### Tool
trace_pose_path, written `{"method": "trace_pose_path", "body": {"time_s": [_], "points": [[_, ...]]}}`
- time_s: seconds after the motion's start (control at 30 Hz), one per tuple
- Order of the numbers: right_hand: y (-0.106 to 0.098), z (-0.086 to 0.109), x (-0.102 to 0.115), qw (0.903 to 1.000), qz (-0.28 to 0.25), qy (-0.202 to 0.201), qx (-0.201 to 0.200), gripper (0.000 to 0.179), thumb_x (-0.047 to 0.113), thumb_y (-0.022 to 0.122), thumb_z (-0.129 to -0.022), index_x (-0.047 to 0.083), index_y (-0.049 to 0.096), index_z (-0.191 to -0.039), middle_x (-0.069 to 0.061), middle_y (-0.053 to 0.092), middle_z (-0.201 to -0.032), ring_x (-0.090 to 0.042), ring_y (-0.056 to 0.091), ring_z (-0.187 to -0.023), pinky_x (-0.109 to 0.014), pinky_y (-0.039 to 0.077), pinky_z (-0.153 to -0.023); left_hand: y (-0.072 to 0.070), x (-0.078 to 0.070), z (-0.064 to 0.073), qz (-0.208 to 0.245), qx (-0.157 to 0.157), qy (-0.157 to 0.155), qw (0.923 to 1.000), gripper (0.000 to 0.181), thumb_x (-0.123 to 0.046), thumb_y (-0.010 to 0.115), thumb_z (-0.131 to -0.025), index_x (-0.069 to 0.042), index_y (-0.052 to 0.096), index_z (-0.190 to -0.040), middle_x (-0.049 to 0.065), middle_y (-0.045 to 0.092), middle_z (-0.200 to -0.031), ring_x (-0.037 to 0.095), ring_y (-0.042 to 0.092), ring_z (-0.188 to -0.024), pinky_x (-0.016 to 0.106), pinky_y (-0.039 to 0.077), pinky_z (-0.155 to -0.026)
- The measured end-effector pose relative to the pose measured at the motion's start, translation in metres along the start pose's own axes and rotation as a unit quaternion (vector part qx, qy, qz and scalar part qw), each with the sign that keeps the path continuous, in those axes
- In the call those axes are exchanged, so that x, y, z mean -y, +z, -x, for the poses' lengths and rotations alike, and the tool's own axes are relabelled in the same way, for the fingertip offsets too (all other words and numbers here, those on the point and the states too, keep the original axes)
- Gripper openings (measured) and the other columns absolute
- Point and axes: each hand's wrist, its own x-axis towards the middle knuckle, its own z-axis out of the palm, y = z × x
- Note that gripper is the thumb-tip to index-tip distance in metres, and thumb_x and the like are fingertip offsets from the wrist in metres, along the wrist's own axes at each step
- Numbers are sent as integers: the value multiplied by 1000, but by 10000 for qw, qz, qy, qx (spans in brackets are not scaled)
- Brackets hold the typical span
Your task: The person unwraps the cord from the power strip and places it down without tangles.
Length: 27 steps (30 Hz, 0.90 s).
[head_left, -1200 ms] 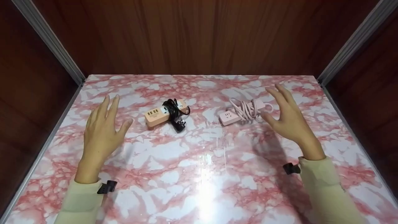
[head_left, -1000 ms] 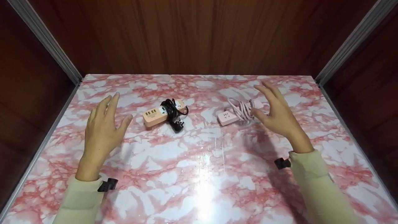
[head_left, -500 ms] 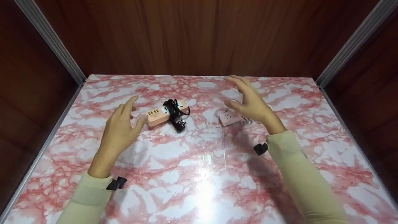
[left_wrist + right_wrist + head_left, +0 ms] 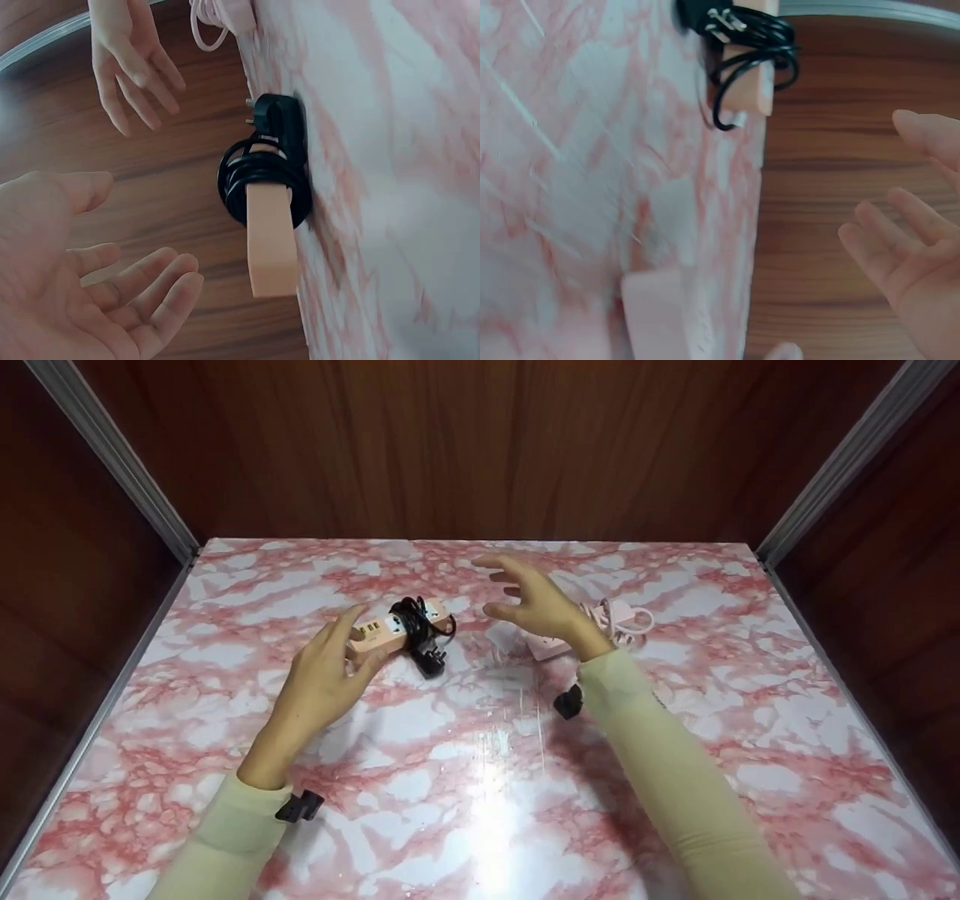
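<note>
An orange power strip [image 4: 381, 634], wound with a black cord [image 4: 414, 619] that ends in a black plug [image 4: 430, 662], lies left of the middle of the table. My left hand [image 4: 321, 671] hovers at its left end, thumb and fingers spread apart; the left wrist view has a gap between that hand and the strip [image 4: 271, 240]. Between the two strips, my right hand [image 4: 536, 604] is held in the air with relaxed, parted fingers and nothing in them. Partly hidden behind the right wrist lies a pink power strip [image 4: 551, 646] with its pink cord [image 4: 611, 619] coiled round it.
The table top [image 4: 420, 780] has a red and white marble pattern, with a bright glare near the front middle. Dark wood panels [image 4: 480, 450] close off the back and both sides, with grey metal rails [image 4: 120, 465] at the corners. Each sleeve carries a small black device [image 4: 300, 805].
My right hand has swept left, passing over the pink power strip. My left hand has moved right, up to the orange strip's left end. Both strips have stayed in place.
</note>
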Motion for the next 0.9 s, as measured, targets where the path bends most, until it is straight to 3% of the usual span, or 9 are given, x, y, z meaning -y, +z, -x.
{"method": "trace_pose_path", "body": {"time_s": [0.27,0.43,0.57,0.9], "points": [[23,-16,-18,9981,-490,256,275,61,-6,70,-98,10,53,-154,-13,47,-162,-35,50,-146,-56,41,-120,13,-1,2,236,238,-255,9991,68,-36,70,-104,-13,41,-161,15,66,-130,33,69,-102,51,57,-87],[36,-24,-31,9972,-623,279,312,60,-12,66,-97,5,53,-153,-18,48,-160,-44,48,-146,-61,39,-119,20,-5,0,413,334,-172,9984,66,-35,71,-103,-13,42,-159,16,66,-128,34,68,-105,52,56,-90],[47,-27,-39,9965,-641,417,329,58,-15,62,-97,3,53,-152,-19,49,-159,-49,45,-146,-58,40,-120,24,-6,0,439,472,-179,9978,67,-37,69,-103,-14,41,-160,16,66,-128,33,68,-107,53,55,-93],[76,-38,-39,9960,-329,721,412,50,-2,66,-102,6,56,-150,-11,54,-157,-40,49,-147,-48,40,-122,27,0,3,645,594,-254,9958,69,-36,70,-103,-11,40,-160,18,68,-129,32,69,-107,50,57,-91]]}}
